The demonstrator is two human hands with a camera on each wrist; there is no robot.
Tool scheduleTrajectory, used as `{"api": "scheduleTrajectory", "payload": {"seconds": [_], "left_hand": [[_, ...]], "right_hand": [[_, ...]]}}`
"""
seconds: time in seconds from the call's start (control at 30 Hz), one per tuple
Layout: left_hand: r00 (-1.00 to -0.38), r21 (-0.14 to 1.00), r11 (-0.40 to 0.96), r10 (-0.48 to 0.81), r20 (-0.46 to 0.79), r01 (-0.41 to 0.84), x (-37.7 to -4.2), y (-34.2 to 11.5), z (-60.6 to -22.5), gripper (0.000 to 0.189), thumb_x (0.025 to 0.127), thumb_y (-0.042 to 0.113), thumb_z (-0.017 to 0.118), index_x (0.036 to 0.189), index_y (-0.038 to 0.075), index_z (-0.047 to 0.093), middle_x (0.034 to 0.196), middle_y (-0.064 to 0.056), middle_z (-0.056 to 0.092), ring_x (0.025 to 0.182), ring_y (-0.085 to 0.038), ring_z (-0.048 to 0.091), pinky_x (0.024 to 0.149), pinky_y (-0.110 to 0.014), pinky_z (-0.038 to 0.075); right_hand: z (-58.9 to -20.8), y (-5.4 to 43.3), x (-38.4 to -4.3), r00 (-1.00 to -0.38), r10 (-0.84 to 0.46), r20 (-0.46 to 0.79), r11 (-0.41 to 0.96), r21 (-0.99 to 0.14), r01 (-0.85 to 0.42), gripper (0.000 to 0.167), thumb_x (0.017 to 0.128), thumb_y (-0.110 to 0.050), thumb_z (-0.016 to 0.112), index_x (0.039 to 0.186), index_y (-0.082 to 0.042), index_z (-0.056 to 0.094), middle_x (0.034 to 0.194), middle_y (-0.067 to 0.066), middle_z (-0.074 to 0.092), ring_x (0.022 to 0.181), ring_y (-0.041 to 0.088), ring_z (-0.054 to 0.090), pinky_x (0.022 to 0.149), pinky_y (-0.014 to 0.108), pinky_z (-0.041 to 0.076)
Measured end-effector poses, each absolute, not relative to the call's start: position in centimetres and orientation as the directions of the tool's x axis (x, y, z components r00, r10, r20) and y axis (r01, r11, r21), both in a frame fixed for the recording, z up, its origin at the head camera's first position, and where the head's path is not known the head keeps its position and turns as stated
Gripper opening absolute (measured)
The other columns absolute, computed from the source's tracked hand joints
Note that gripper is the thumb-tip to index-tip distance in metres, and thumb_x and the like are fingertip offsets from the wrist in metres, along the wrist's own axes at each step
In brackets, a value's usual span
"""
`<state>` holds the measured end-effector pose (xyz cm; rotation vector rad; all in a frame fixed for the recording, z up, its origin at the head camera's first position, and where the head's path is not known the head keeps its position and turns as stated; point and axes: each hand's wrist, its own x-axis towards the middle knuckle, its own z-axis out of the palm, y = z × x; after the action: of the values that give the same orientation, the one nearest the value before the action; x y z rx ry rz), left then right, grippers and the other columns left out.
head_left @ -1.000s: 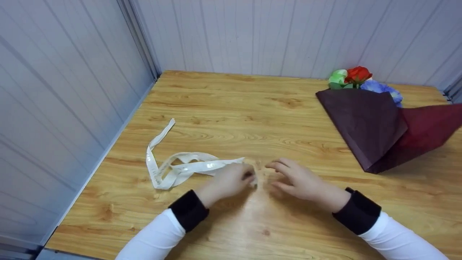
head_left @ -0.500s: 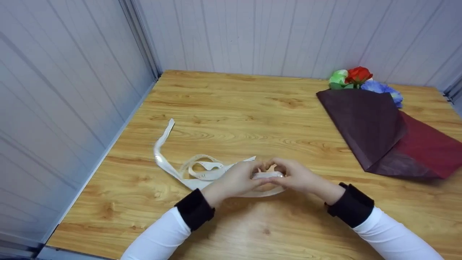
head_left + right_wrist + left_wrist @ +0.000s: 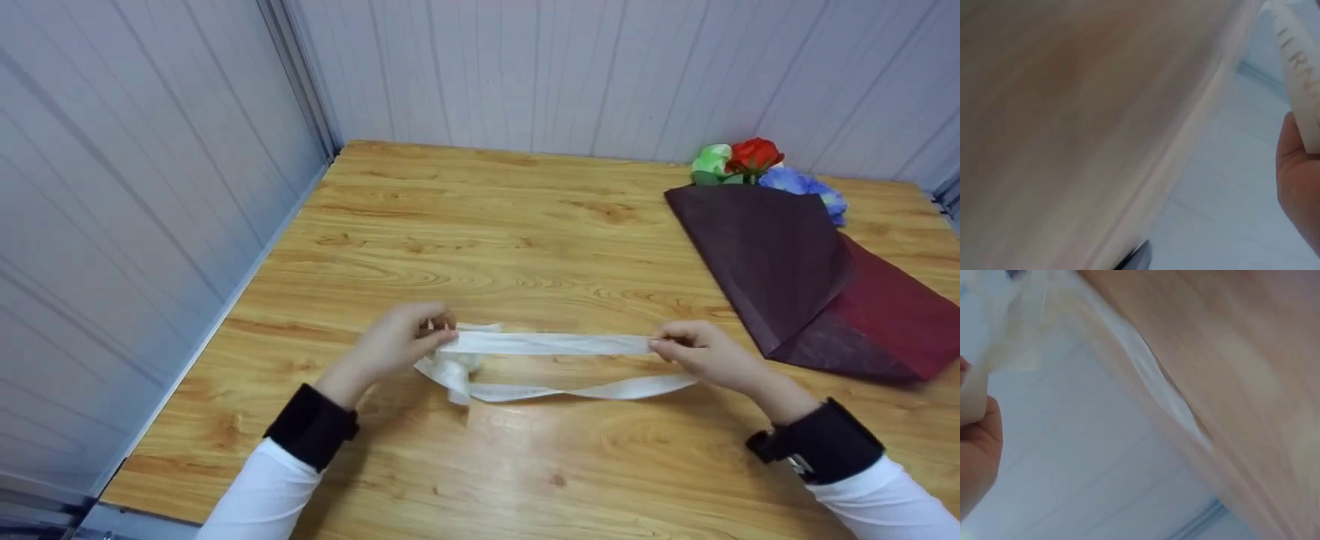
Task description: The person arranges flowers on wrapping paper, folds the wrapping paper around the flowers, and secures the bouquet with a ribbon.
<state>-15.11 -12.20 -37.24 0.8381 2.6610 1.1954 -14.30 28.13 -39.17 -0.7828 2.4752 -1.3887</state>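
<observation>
A white ribbon (image 3: 551, 344) is stretched level between my two hands, close over the table. My left hand (image 3: 397, 341) pinches it between thumb and fingers, and folded loops hang below those fingertips. At the other end my right hand (image 3: 701, 349) pinches the ribbon with thumb and forefinger. A second, twisted length of the same ribbon runs nearer to me, from the loops toward the right hand. In the right wrist view, printed letters show on the ribbon (image 3: 1301, 70) above the thumb. The left wrist view is blurred, with pale ribbon (image 3: 1157, 382) crossing it.
A bouquet wrapped in dark maroon paper (image 3: 757, 255) lies at the right of the wooden table (image 3: 480, 247). Red (image 3: 755, 155), green and blue flowers stick out at its far end. Panelled walls (image 3: 487, 75) border the table at the back and left.
My hands came together at the ribbon, then moved apart, drawing it out straight between them. The ribbon's tail at the left has been pulled in. The loose red paper flap settled onto the table.
</observation>
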Motion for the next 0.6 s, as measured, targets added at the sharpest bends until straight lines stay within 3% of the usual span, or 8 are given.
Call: {"api": "scheduleTrajectory", "payload": {"seconds": [0.13,0.3,0.43,0.5,0.6], "left_hand": [[-0.826,0.747,0.533,0.562,0.038,0.397,-15.3,-13.3,-36.9,0.015,0.086,0.021,0.070,0.081,0.007,0.065,0.063,0.008,0.045,0.055,-0.003,0.037,0.052,-0.019,0.032],[-0.844,0.798,0.522,0.536,-0.031,0.302,-15.9,-15.2,-36.5,0.018,0.087,0.018,0.068,0.077,0.004,0.066,0.061,0.007,0.046,0.053,-0.002,0.036,0.052,-0.018,0.032],[-0.878,0.791,0.564,0.474,-0.072,0.239,-16.4,-17.7,-36.3,0.024,0.088,0.018,0.067,0.071,0.004,0.058,0.058,0.007,0.037,0.052,-0.004,0.032,0.052,-0.019,0.029],[-0.891,0.784,0.584,0.445,-0.091,0.212,-16.7,-19.0,-36.2,0.024,0.088,0.019,0.067,0.071,0.004,0.059,0.059,0.008,0.038,0.053,-0.004,0.033,0.053,-0.019,0.030],[-0.908,0.775,0.607,0.404,-0.112,0.175,-17.0,-20.8,-36.3,0.020,0.088,0.020,0.067,0.078,0.003,0.065,0.062,0.007,0.046,0.056,-0.004,0.038,0.056,-0.020,0.034]], "right_hand": [[-39.4,30.4,-14.5,-0.788,-0.613,-0.048,0.341,-0.917,-0.209,0.029,0.101,-0.009,0.043,0.078,0.008,0.045,0.057,0.001,0.032,0.043,0.015,0.022,0.040,0.033,0.023],[-39.6,33.5,-14.2,-0.713,-0.688,-0.136,0.325,-0.936,-0.134,0.031,0.103,-0.010,0.037,0.077,0.006,0.041,0.058,0.009,0.036,0.042,0.021,0.023,0.039,0.037,0.021],[-39.6,37.1,-13.6,-0.644,-0.757,-0.111,0.218,-0.972,-0.088,0.026,0.102,0.000,0.029,0.081,0.009,0.042,0.062,0.019,0.038,0.043,0.029,0.024,0.037,0.039,0.019],[-39.6,39.1,-13.3,-0.619,-0.778,-0.112,0.165,-0.986,-0.028,0.025,0.101,0.004,0.025,0.085,0.014,0.042,0.065,0.022,0.039,0.044,0.031,0.023,0.037,0.040,0.018],[-39.5,41.9,-13.0,-0.616,-0.763,-0.193,0.194,-0.979,0.066,0.025,0.101,0.004,0.025,0.088,0.019,0.041,0.064,0.023,0.037,0.044,0.032,0.018,0.036,0.040,0.015]]}}
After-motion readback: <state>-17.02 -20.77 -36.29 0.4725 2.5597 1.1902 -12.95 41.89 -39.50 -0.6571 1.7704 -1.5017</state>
